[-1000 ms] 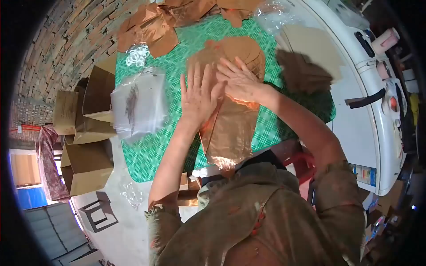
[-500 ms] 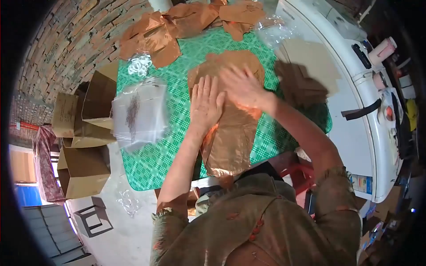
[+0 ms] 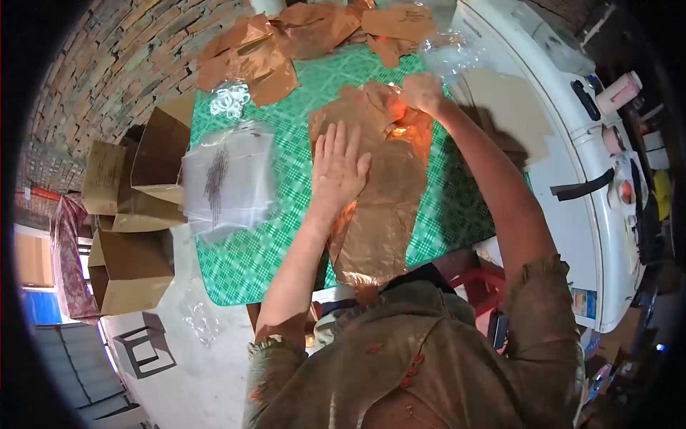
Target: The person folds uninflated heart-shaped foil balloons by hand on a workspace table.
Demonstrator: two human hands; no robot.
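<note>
A shiny copper-coloured fabric piece (image 3: 375,222) lies lengthwise on the green checked tablecloth (image 3: 239,268), its near end hanging at the table's front edge. My left hand (image 3: 339,168) rests flat on its left side, fingers stretched out and pressing on the fabric. At the far right corner of the piece, my right hand (image 3: 423,93) is closed with the fingers curled; the fabric beside it is lifted and creased, catching bright orange light. The fingertips of that hand are partly hidden.
Clear plastic bags (image 3: 229,179) are stacked left of the fabric, with white rings (image 3: 230,100) behind them. More copper-coloured pieces (image 3: 261,61) lie along the far edge. Flat cardboard sheets (image 3: 500,107) are at the right, beside a white appliance (image 3: 600,207). Open cardboard boxes (image 3: 136,268) stand at the left.
My right hand has moved from lying spread over the middle of the fabric to its far right corner and closed there, lifting that edge. My left hand stays flat in place.
</note>
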